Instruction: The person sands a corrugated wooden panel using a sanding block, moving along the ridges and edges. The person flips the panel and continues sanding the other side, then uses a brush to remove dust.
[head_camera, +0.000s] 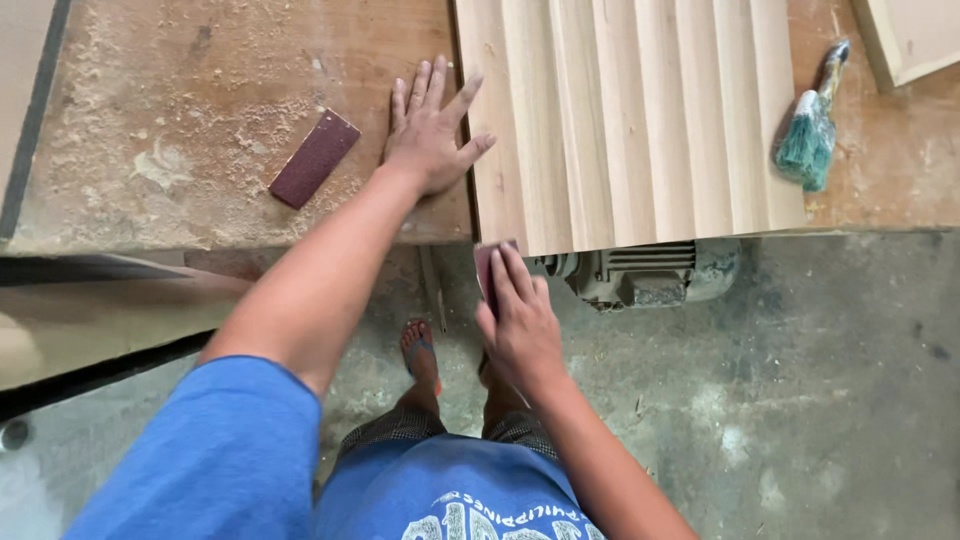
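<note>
Where the fluted wooden panel (630, 120) overhangs the near edge of the dusty surface (180, 110), a small dark red piece of sandpaper (487, 268) is pressed against the panel's near left corner by the right hand (518, 325). The sandpaper is pinned beneath the extended fingers (512, 275) of that hand, which are laid flat and close together over it, so that only its upper and left edges are seen; whether it is wrapped around a block cannot be told. The left hand (430, 135) is laid palm down just left of the panel, its fingers spread wide and nothing held in them, with the thumb touching the panel's left edge. A second dark red sanding block (314, 158) is seen lying tilted on the surface, left of the panel and near the left hand but apart from it, among scattered sawdust. A paintbrush (812, 125) with teal bristles is found to the right of the panel, close beside its right edge. Beneath the panel's near edge, a grey electric motor (640, 275) is mounted, just right of the right hand. A pale wooden board (915, 35) is partly shown beyond the panel's far right corner. Below the panel, on the concrete floor (820, 400), the person's sandalled feet are visible.
</note>
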